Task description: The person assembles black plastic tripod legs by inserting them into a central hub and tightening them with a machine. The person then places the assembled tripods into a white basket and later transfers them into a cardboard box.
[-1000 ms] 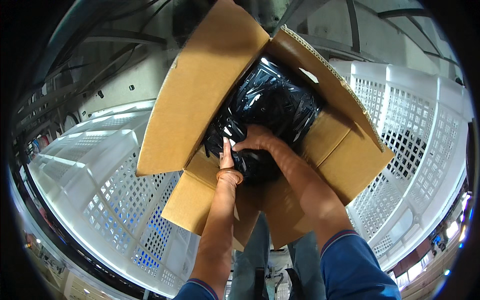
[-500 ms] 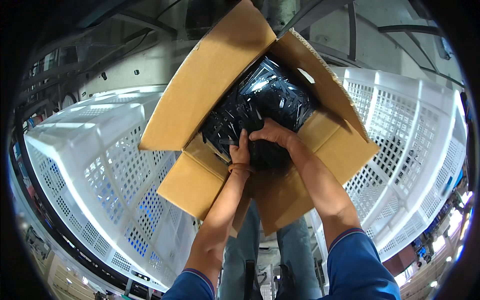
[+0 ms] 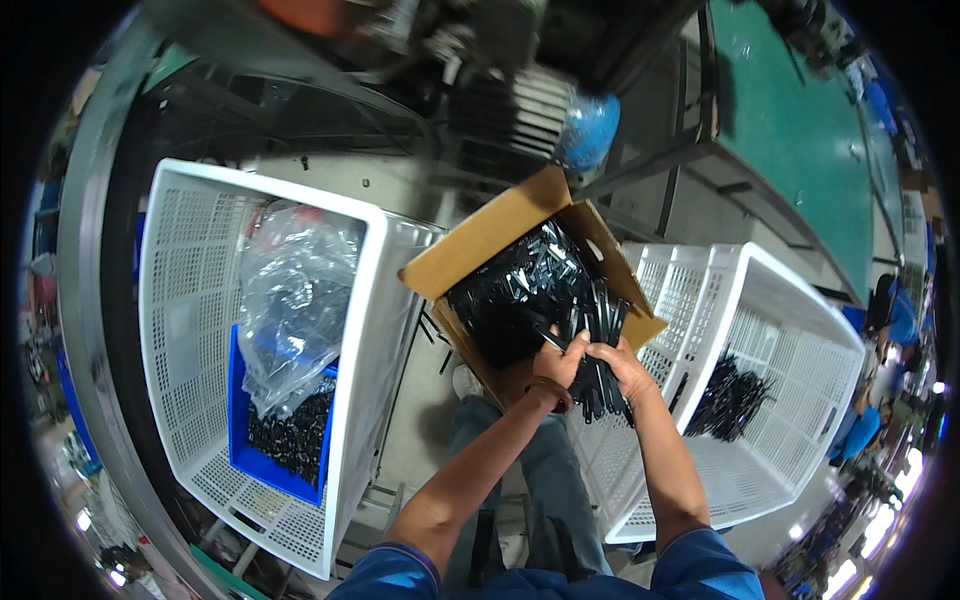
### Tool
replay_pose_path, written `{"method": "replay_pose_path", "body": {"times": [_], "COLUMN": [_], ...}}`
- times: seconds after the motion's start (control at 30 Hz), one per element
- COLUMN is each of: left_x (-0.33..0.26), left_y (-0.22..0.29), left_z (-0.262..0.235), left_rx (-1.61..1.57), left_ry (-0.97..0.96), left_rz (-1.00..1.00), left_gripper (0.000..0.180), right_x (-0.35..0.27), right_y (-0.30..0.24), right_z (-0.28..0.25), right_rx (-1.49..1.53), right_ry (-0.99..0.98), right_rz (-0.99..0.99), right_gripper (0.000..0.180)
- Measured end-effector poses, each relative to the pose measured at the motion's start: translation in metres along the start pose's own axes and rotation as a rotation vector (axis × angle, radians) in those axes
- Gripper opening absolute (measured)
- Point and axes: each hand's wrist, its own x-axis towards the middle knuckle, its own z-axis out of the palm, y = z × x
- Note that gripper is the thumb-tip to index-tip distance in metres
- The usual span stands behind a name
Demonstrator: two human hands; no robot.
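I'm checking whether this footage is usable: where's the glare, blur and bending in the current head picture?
Head view: glare flecks the black strips in the cardboard box and the plastic bag; head view again: the machine at top looks smeared, and the metal rail at far left bows.

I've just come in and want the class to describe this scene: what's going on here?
A person holds a bundle of thin black strips between the left hand and right hand, near an open cardboard carton. The carton holds more dark, shiny pieces. In the white crate on the right lies a pile of similar black strips. The white crate on the left contains a blue bin of small black parts and clear plastic.
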Motion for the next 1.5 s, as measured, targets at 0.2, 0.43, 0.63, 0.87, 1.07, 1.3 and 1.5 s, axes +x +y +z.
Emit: {"method": "replay_pose_path", "body": {"times": [0.2, 0.43, 0.63, 0.87, 1.07, 1.3, 1.5], "left_x": [-0.075, -0.177, -0.261, -0.381, -0.540, -0.732, -0.879], "left_y": [0.072, 0.180, 0.211, 0.174, 0.076, -0.064, -0.137], "left_z": [0.015, -0.013, -0.101, -0.242, -0.392, -0.560, -0.684], "left_rx": [0.307, 0.202, -0.048, -0.185, -0.430, -0.475, -0.618], "left_ry": [0.022, 0.084, 0.318, 0.691, 1.090, 1.523, 1.503], "left_rz": [-0.002, -0.009, 0.111, 0.059, 0.034, -0.003, 0.070], "left_gripper": [0.042, 0.054, 0.050, 0.049, 0.050, 0.047, 0.073], "right_x": [-0.101, -0.177, -0.221, -0.290, -0.371, -0.486, -0.569], "right_y": [-0.040, -0.075, -0.081, 0.006, 0.189, 0.438, 0.600], "right_z": [0.023, 0.070, 0.191, 0.362, 0.513, 0.652, 0.749], "right_rx": [-0.017, -0.048, -0.341, -0.728, -0.962, -1.088, -1.159], "right_ry": [0.028, -0.038, -0.377, -0.601, -0.980, -1.250, -1.399], "right_rz": [-0.043, -0.096, -0.099, 0.016, 0.220, 0.501, 0.497], "right_gripper": [0.035, 0.033, 0.037, 0.032, 0.027, 0.029, 0.042]}}
